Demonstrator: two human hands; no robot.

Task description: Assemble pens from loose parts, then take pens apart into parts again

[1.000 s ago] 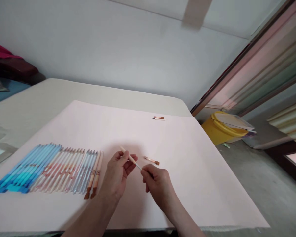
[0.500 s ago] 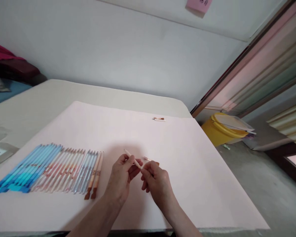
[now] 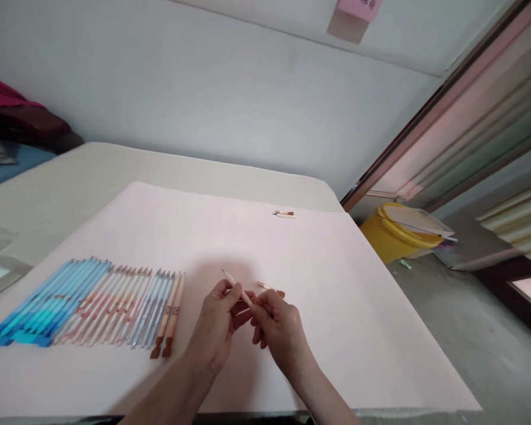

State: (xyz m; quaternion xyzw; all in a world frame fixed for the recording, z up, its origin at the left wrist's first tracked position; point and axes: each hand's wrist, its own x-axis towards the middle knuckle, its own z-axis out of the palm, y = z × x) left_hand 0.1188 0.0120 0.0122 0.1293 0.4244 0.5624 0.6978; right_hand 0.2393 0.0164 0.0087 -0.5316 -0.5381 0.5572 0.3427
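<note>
Both hands meet over the pale pink sheet (image 3: pixel 336 307), near its front edge. My left hand (image 3: pixel 216 330) pinches a thin cream pen barrel (image 3: pixel 235 285) whose tip points up and away to the left. My right hand (image 3: pixel 277 330) is closed on the barrel's near end; what its fingers hold there is hidden. A short brown-capped pen piece (image 3: pixel 272 288) lies on the sheet just beyond my right hand. A row of several pens (image 3: pixel 88 304), blue on the left and pink-and-brown on the right, lies side by side left of my left hand.
Two small pen parts (image 3: pixel 285 213) lie at the sheet's far edge. The sheet covers a beige table (image 3: pixel 115 165). A yellow bucket (image 3: pixel 392 233) with a lid stands on the floor to the right. Dark red cloth (image 3: pixel 17 118) lies at far left.
My hands have drawn closer together, and the right hand has slid up along the barrel until the fingers of both hands touch. The barrel now shows less of its length.
</note>
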